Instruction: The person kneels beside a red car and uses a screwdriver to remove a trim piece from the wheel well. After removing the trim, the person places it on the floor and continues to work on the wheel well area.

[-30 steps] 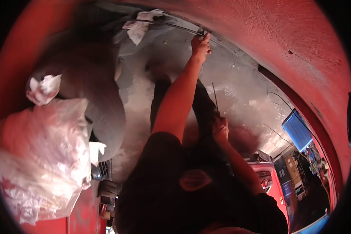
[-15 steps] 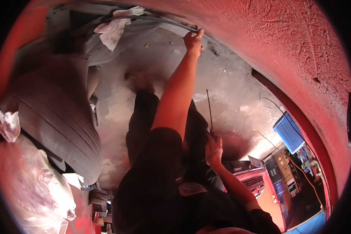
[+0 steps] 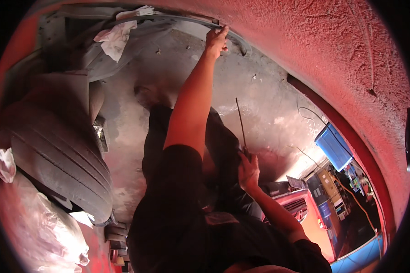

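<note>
The left hand (image 3: 216,40) is up at the top of the view, arm stretched long, fingers curled shut over the edge of a dark curved strip (image 3: 177,19) that runs along the lip of the red car body (image 3: 332,59). That strip sits right where the red panel meets the grey, dusty inside of the wheel arch (image 3: 177,68), and the hand grips it near its right end. Lower down, near the middle, the right hand (image 3: 248,170) is closed around the handle of a thin metal rod (image 3: 240,123), likely a long screwdriver, which points straight up toward the arch and stands well apart from the strip. The rod's tip touches nothing that can be made out. Off to the upper left, a crumpled white rag (image 3: 116,36) is tucked against the strip, well away from the gripping hand. On the left side a worn black tyre (image 3: 54,150) fills the space, with a clear plastic sheet (image 3: 45,227) bunched below it and another scrap of white cloth (image 3: 3,163) just beside it at the rim of the picture. Over on the right, past the red body edge, a blue crate (image 3: 335,148) and cluttered shelves (image 3: 346,191) show in the workshop light.
</note>
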Available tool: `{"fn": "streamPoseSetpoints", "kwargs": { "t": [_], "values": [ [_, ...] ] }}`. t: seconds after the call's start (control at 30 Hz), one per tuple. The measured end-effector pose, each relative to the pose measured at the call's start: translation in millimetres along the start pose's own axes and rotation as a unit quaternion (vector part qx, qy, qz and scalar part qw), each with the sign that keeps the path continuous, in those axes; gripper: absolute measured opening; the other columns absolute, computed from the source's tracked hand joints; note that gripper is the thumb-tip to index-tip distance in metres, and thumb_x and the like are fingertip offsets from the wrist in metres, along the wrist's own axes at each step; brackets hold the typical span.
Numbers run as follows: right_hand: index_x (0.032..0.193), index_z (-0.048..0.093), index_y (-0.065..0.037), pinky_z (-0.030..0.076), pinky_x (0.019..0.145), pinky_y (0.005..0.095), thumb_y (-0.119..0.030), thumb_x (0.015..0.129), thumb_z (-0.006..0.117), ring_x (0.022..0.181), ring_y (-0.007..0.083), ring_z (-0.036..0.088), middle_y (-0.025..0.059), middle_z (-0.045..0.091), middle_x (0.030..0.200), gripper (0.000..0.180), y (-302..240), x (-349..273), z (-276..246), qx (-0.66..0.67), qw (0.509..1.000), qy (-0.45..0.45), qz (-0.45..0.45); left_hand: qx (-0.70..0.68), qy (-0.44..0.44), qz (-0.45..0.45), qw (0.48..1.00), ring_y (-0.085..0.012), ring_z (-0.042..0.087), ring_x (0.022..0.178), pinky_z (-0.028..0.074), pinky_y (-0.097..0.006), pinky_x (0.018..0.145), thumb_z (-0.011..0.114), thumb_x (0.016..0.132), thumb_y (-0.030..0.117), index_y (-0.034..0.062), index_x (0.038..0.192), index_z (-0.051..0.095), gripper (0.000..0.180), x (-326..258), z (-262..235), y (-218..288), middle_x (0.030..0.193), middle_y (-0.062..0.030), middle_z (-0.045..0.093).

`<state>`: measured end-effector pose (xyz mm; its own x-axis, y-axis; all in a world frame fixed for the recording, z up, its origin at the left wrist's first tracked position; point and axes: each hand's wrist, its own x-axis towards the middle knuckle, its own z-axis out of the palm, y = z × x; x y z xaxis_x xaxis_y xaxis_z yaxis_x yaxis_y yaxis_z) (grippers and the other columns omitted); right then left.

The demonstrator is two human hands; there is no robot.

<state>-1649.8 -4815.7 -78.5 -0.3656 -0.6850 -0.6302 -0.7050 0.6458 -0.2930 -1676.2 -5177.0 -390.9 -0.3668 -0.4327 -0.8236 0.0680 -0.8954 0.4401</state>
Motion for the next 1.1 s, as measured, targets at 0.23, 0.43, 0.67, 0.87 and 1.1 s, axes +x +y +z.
{"fn": "streamPoseSetpoints", "kwargs": {
  "t": [0.23,0.43,0.67,0.87,1.1],
  "values": [
    [0.126,0.058,-0.011,0.048,0.084,0.0499,-0.004,0.084,0.051,0.100,0.0428,0.054,0.0228,0.051,0.114,0.044,-2,-2,3,-0.029,0.999,-0.010,-0.020,-0.236,0.001,-0.042,0.971,-0.0253,0.057,0.072,0.057,-0.043,0.067,0.045,0.098,0.022,0.0018,0.126,0.052,0.035,-44,-32,-18,0.087,-0.0130,0.058],
    [0.127,0.057,-0.010,0.049,0.086,0.0496,-0.003,0.083,0.054,0.104,0.0427,0.054,0.0214,0.051,0.117,0.045,-8,-2,5,-0.035,0.999,-0.028,-0.012,-0.316,-0.149,0.059,0.935,-0.0472,0.044,0.128,0.040,-0.055,0.107,0.038,0.090,0.001,-0.0122,0.134,0.038,0.046,-105,-56,-11,0.132,-0.0301,0.047],
    [0.128,0.055,-0.011,0.048,0.088,0.0488,-0.003,0.082,0.055,0.108,0.0410,0.052,0.0195,0.049,0.121,0.047,0,-12,14,-0.025,0.999,-0.041,-0.005,-0.194,-0.101,0.032,0.975,-0.0430,0.060,0.114,0.049,-0.048,0.098,0.048,0.092,0.004,-0.0099,0.129,0.045,0.040,-132,-65,-36,0.125,-0.0280,0.056],
    [0.128,0.055,-0.012,0.048,0.089,0.0484,-0.006,0.081,0.056,0.110,0.0406,0.050,0.0200,0.048,0.120,0.048,-8,-12,13,-0.033,0.998,-0.037,0.026,-0.140,-0.030,-0.061,0.988,-0.0376,0.068,0.097,0.055,-0.045,0.088,0.053,0.092,0.005,-0.0065,0.124,0.053,0.035,-105,-24,-82,0.115,-0.0233,0.064],
    [0.127,0.056,-0.011,0.047,0.089,0.0498,-0.006,0.081,0.055,0.108,0.0410,0.050,0.0212,0.048,0.117,0.047,-8,-21,19,-0.019,0.997,-0.030,0.066,-0.162,-0.058,-0.062,0.983,-0.0341,0.063,0.107,0.054,-0.049,0.087,0.051,0.091,0.007,0.0008,0.134,0.046,0.044,-87,46,-88,0.121,-0.0198,0.059]
  ]
}}
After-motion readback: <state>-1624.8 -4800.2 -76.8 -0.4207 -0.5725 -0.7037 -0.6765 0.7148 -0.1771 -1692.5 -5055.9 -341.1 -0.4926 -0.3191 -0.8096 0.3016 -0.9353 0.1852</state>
